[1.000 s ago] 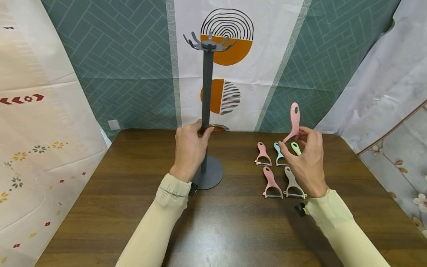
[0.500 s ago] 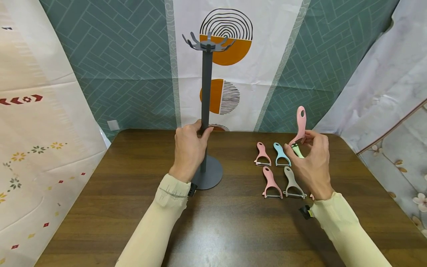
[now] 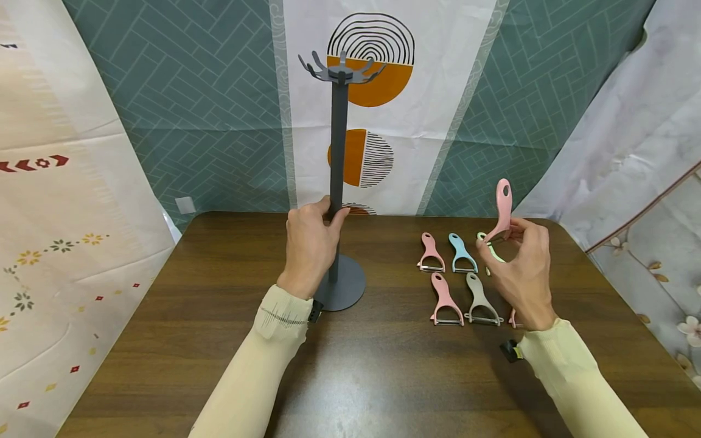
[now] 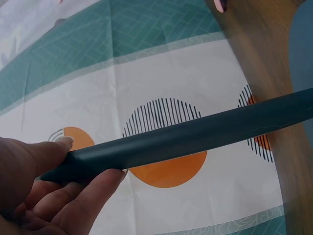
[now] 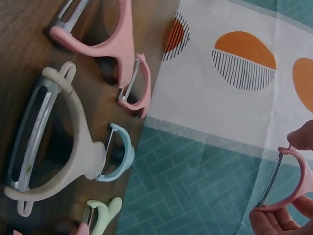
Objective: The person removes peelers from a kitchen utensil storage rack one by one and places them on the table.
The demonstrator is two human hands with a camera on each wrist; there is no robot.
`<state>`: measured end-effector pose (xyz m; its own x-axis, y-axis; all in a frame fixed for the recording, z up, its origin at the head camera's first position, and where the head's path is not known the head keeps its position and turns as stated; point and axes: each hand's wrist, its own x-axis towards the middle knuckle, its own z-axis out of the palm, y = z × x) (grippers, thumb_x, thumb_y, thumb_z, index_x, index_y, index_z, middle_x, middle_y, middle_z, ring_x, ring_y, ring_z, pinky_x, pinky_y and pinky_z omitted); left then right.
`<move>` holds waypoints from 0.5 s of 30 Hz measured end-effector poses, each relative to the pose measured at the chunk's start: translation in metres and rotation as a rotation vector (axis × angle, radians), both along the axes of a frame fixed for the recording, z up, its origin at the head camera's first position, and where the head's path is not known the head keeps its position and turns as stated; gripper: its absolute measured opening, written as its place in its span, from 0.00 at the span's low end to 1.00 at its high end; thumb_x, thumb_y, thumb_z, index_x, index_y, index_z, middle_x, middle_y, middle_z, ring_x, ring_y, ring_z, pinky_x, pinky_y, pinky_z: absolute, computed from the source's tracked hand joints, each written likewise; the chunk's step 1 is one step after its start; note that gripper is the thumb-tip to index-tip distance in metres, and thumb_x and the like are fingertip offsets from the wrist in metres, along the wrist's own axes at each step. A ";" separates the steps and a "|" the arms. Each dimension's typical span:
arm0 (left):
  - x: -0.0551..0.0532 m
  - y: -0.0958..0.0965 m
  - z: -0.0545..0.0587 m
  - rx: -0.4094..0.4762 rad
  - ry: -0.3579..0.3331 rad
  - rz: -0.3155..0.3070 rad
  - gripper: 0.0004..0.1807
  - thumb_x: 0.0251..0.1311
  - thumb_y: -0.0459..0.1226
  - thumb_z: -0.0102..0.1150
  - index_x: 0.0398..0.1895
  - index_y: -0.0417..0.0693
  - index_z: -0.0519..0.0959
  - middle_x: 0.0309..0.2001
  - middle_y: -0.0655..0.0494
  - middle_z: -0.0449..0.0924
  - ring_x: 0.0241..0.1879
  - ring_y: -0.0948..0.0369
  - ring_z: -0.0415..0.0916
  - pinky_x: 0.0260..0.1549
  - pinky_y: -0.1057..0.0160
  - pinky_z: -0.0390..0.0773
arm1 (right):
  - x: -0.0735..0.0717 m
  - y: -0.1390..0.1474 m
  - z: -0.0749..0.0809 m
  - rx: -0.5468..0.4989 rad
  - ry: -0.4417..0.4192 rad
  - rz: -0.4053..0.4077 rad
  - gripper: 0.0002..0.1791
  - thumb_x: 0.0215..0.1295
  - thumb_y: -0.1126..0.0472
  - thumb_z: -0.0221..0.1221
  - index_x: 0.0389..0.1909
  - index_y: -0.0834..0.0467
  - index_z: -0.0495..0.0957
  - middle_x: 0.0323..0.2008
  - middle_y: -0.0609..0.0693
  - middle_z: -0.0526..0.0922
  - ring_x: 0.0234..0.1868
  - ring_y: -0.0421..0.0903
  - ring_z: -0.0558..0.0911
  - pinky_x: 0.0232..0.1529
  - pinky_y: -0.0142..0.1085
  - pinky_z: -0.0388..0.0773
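My left hand (image 3: 312,246) grips the pole of a dark grey hook stand (image 3: 338,146), whose ring of upturned hooks is bare. The left wrist view shows thumb and fingers on opposite sides of the pole (image 4: 161,144). Over the back right of the table, my right hand (image 3: 523,267) pinches a pink peeler (image 3: 504,204) at its bladed head, handle pointing up. In the right wrist view, thumb and fingers hold both ends of its head (image 5: 302,188). Below lie a green peeler (image 3: 482,236), partly hidden by the hand, and a grey peeler (image 3: 477,293).
A blue peeler (image 3: 459,246) and two pink peelers, one behind (image 3: 429,245) and one in front (image 3: 442,293), lie left of the right hand. Another pink peeler (image 3: 512,319) is mostly hidden under the right wrist. Patterned cloth (image 3: 219,121) hangs behind the brown table (image 3: 230,255).
My right hand has shifted right and slightly down with the pink peeler, uncovering the blue peeler and part of the pink one under the wrist. The left hand stays on the pole.
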<state>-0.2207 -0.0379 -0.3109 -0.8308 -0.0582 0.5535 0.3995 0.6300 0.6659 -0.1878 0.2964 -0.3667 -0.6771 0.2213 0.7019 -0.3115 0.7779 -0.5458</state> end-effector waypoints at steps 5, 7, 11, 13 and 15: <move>0.000 0.000 0.001 -0.005 0.001 0.004 0.10 0.65 0.42 0.68 0.34 0.44 0.87 0.26 0.49 0.88 0.23 0.55 0.82 0.19 0.62 0.70 | 0.000 0.004 -0.001 0.005 -0.017 -0.022 0.30 0.56 0.62 0.71 0.56 0.69 0.72 0.48 0.66 0.73 0.51 0.55 0.71 0.52 0.25 0.64; 0.000 0.000 0.001 -0.004 0.001 0.006 0.10 0.65 0.42 0.68 0.34 0.44 0.87 0.26 0.49 0.88 0.23 0.55 0.82 0.20 0.62 0.70 | 0.001 0.006 -0.002 0.008 -0.026 -0.029 0.30 0.55 0.62 0.72 0.56 0.69 0.72 0.48 0.66 0.73 0.52 0.55 0.71 0.52 0.25 0.63; 0.000 0.000 0.001 -0.005 0.000 0.006 0.10 0.65 0.42 0.68 0.34 0.43 0.87 0.26 0.49 0.88 0.23 0.55 0.83 0.20 0.62 0.71 | 0.001 0.009 -0.003 0.017 -0.041 -0.037 0.31 0.55 0.62 0.72 0.57 0.69 0.72 0.48 0.66 0.73 0.52 0.56 0.71 0.52 0.26 0.64; 0.000 -0.001 0.001 -0.004 -0.002 0.002 0.10 0.65 0.42 0.69 0.35 0.43 0.88 0.27 0.49 0.88 0.24 0.55 0.83 0.20 0.62 0.71 | 0.002 0.010 -0.004 0.023 -0.047 -0.042 0.31 0.55 0.63 0.72 0.57 0.70 0.72 0.47 0.67 0.73 0.52 0.57 0.71 0.52 0.28 0.63; 0.000 0.000 0.000 -0.005 -0.003 0.000 0.10 0.65 0.42 0.68 0.35 0.43 0.87 0.28 0.49 0.89 0.24 0.55 0.84 0.20 0.62 0.72 | 0.002 0.011 -0.005 0.028 -0.053 -0.047 0.31 0.55 0.63 0.72 0.57 0.70 0.71 0.47 0.67 0.72 0.52 0.58 0.71 0.52 0.29 0.63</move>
<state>-0.2208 -0.0384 -0.3106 -0.8322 -0.0555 0.5517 0.3980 0.6330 0.6640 -0.1860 0.3078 -0.3714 -0.7029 0.2348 0.6714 -0.2453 0.8060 -0.5387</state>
